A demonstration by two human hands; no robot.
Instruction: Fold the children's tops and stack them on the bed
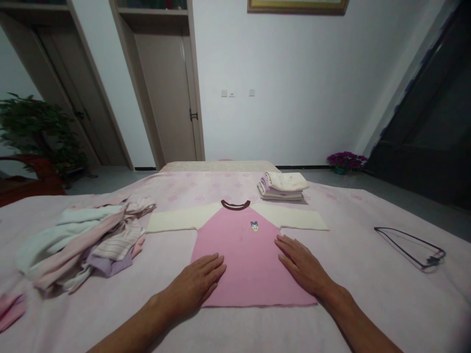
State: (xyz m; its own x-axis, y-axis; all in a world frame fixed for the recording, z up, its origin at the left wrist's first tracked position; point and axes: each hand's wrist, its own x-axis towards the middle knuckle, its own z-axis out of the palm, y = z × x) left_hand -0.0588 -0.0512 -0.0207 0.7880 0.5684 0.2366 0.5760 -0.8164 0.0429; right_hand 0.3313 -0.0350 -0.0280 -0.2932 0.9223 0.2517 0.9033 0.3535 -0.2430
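A pink shirt [246, 255] with cream sleeves and a dark collar lies spread flat, front up, on the bed. My left hand [196, 283] rests palm down on its lower left part, fingers stretched out. On the shirt's right side lies my right hand [300, 262], also flat with fingers out. Neither hand holds anything.
A heap of unfolded clothes [81, 240] lies to the left on the pink bedspread [368, 294]. A small stack of folded clothes [281, 186] sits behind the shirt. A thin wire hanger [412, 245] lies at the right. Doors, a potted plant and flowers stand beyond the bed.
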